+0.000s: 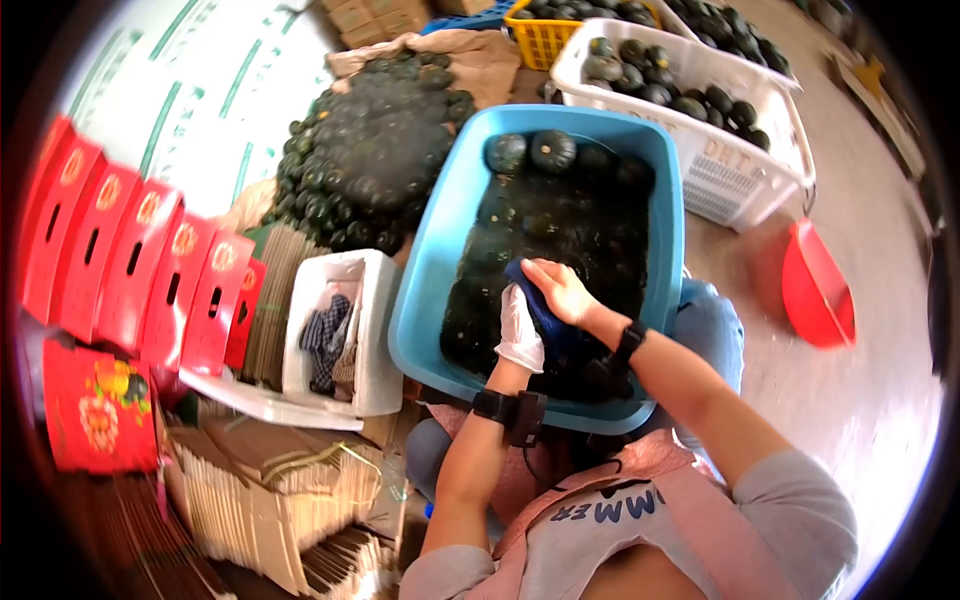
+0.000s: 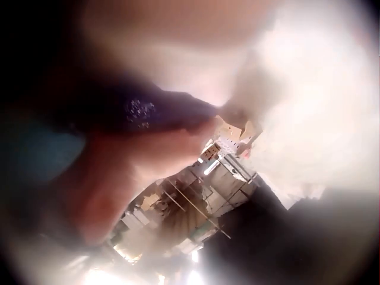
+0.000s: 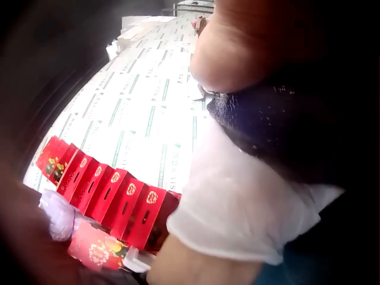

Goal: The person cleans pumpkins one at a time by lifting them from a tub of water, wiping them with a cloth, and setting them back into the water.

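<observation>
Over the dark water of a blue tub (image 1: 412, 318), two hands meet at a dark blue cloth (image 1: 540, 305). The bare right hand (image 1: 562, 290) has its fingers curled round the cloth from above. Against the cloth's near left side lies the left hand (image 1: 520, 330), in a white glove; its fingers are mostly hidden, and whether anything is inside the cloth cannot be seen. The cloth (image 3: 255, 119) looks wet in the right wrist view, between the bare hand (image 3: 237, 53) and the glove (image 3: 237, 196). Dark green squashes (image 1: 553, 151) float at the tub's far end.
A heap of green squashes (image 1: 350, 150) lies left of the tub. A white crate (image 1: 740, 180) of squashes stands behind right, a yellow basket (image 1: 540, 42) beyond. Left are a foam box (image 1: 375, 330) with cloths and red cartons (image 1: 135, 260). A red basin (image 1: 812, 285) is at right.
</observation>
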Demonstrator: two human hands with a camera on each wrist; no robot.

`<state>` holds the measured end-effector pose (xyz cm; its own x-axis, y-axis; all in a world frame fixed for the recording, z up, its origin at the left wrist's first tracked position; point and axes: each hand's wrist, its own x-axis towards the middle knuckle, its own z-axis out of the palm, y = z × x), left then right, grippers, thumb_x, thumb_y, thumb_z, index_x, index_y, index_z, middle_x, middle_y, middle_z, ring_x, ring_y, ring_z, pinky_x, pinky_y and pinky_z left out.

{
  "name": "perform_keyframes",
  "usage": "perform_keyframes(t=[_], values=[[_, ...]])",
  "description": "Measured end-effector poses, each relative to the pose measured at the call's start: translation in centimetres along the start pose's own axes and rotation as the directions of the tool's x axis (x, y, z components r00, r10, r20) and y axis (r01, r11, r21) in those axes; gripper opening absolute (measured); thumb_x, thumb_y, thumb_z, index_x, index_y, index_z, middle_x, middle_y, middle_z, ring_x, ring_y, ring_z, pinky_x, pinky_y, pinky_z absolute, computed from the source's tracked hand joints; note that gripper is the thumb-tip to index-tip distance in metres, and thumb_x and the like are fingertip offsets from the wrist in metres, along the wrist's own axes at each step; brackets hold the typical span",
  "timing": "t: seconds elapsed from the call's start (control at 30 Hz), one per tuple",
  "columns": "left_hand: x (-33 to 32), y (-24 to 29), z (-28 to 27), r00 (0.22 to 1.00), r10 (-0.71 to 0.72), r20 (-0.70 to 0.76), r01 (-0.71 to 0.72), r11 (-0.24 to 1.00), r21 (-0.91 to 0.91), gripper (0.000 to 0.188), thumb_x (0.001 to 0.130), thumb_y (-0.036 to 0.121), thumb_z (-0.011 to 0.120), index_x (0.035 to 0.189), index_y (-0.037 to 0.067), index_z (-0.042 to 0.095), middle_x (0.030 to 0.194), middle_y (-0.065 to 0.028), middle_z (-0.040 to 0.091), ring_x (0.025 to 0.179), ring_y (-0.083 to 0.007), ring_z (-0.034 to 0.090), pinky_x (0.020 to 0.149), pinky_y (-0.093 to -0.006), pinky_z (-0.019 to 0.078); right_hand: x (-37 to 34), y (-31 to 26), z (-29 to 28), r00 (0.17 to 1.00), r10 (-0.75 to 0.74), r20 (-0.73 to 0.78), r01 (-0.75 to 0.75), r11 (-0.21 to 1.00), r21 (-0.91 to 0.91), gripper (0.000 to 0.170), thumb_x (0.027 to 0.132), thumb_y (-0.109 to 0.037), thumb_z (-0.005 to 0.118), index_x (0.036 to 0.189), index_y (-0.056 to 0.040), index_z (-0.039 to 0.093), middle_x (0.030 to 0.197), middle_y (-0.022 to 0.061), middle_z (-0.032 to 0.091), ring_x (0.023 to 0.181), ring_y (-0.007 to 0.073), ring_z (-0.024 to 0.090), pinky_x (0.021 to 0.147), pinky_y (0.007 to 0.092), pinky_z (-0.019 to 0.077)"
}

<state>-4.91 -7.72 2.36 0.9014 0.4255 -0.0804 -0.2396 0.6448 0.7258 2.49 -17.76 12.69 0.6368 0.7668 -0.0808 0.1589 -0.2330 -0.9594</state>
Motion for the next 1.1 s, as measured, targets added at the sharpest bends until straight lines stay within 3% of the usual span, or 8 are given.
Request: perform_keyframes(t=[0.17, 0.33, 0.53, 0.73, 0.77, 0.9, 1.03, 1.1], values=[[-3.0, 2.9, 4.4, 0.965, -0.242, -0.102, 0.224, 0.961, -0.164, 0.039, 0.089, 0.042, 0.055, 0.11, 0.009, 0.059, 0.105, -0.0055, 0.063, 0.097, -0.0211, 0.062, 0.085, -0.0354, 0.0523, 1.2, 1.9, -2.3, 0.996, 0.074, 0.055, -0.089, 0.933, 0.348, 0.042, 0.089, -0.038, 0.054, 0.109, -0.0036, 0.069, 0.1, 0.0133, 0.07, 0.088, 0.0215, 0.066, 0.083, 0.0328, 0.0497], [-5.3, 6.5, 9.3, 0.947, -0.102, -0.304, 0.065, 0.989, -0.129, 0.05, 0.082, 0.053, 0.055, 0.113, 0.014, 0.06, 0.115, -0.0081, 0.063, 0.109, -0.0251, 0.058, 0.094, -0.0435, 0.0476, 0.3, 1.8, -1.4, 0.939, 0.234, 0.253, -0.334, 0.432, 0.838, 0.043, 0.093, -0.038, 0.049, 0.114, -0.0028, 0.064, 0.098, 0.0099, 0.069, 0.084, 0.0202, 0.065, 0.082, 0.0333, 0.0511], [-4.1, 6.7, 8.2, 0.93, -0.215, -0.299, 0.035, 0.859, -0.51, 0.05, 0.081, 0.05, 0.055, 0.114, 0.014, 0.062, 0.12, -0.0103, 0.061, 0.113, -0.029, 0.056, 0.098, -0.0463, 0.0445, -0.6, 4.8, 2.3, 0.986, -0.04, -0.165, 0.137, 0.762, 0.633, 0.048, 0.098, -0.031, 0.039, 0.133, 0.0003, 0.048, 0.125, 0.0127, 0.057, 0.113, 0.0192, 0.056, 0.101, 0.0311, 0.0416], [-1.7, 5.1, 5.1, 0.965, -0.001, -0.261, -0.096, 0.927, -0.361, 0.047, 0.09, 0.045, 0.051, 0.119, 0.01, 0.058, 0.118, -0.0111, 0.061, 0.11, -0.0297, 0.056, 0.095, -0.0428, 0.0455, -4.3, 4.0, 4.0, 0.892, -0.409, -0.193, 0.401, 0.912, -0.081, 0.047, 0.097, -0.026, 0.05, 0.134, 0.0019, 0.043, 0.14, 0.0279, 0.037, 0.134, 0.0438, 0.029, 0.114, 0.044, 0.0223], [-1.0, 4.0, 4.6, 0.807, 0.294, -0.512, -0.237, 0.956, 0.174, 0.048, 0.093, 0.042, 0.053, 0.128, 0.01, 0.049, 0.125, -0.0114, 0.055, 0.113, -0.0302, 0.053, 0.096, -0.0411, 0.0446, -4.6, 3.5, 3.9, 0.91, -0.37, -0.188, 0.366, 0.929, -0.056, 0.049, 0.098, -0.025, 0.047, 0.138, 0.0013, 0.039, 0.144, 0.0245, 0.032, 0.138, 0.0399, 0.026, 0.115, 0.0413, 0.0194], [-5.2, 6.0, 10.0, 0.798, 0.538, -0.272, 0.08, 0.353, 0.932, 0.065, 0.094, 0.033, 0.057, 0.144, 0.003, 0.029, 0.12, -0.0228, 0.046, 0.098, -0.0283, 0.057, 0.088, -0.0368, 0.0475, -2.5, 1.8, 2.4, 0.937, -0.108, -0.331, 0.266, 0.835, 0.482, 0.05, 0.1, -0.033, 0.047, 0.141, -0.0048, 0.04, 0.143, 0.0106, 0.04, 0.133, 0.021, 0.035, 0.112, 0.0323, 0.0239], [-4.1, 8.8, 6.6, 0.975, 0.031, -0.22, -0.041, 0.998, -0.04, 0.058, 0.1, 0.041, 0.04, 0.141, 0.001, 0.034, 0.117, -0.0111, 0.056, 0.107, -0.0196, 0.056, 0.096, -0.0331, 0.0456, -2.1, -0.2, 0.0, 0.962, 0.22, -0.161, 0.063, 0.394, 0.917, 0.039, 0.097, -0.038, 0.056, 0.124, -0.0099, 0.058, 0.113, 0.0014, 0.064, 0.103, 0.0127, 0.057, 0.094, 0.0299, 0.0448], [-3.9, 5.6, 5.1, 0.911, 0.408, 0.06, -0.347, 0.678, 0.648, 0.049, 0.103, 0.034, 0.035, 0.14, 0.002, 0.035, 0.13, -0.0133, 0.051, 0.117, -0.0233, 0.052, 0.105, -0.0363, 0.0404, -1.6, 0.7, 0.1, 0.963, 0.266, 0.034, -0.128, 0.346, 0.929, 0.045, 0.094, -0.044, 0.056, 0.121, -0.0084, 0.059, 0.11, 0.0045, 0.066, 0.099, 0.0142, 0.061, 0.091, 0.03, 0.0464]])
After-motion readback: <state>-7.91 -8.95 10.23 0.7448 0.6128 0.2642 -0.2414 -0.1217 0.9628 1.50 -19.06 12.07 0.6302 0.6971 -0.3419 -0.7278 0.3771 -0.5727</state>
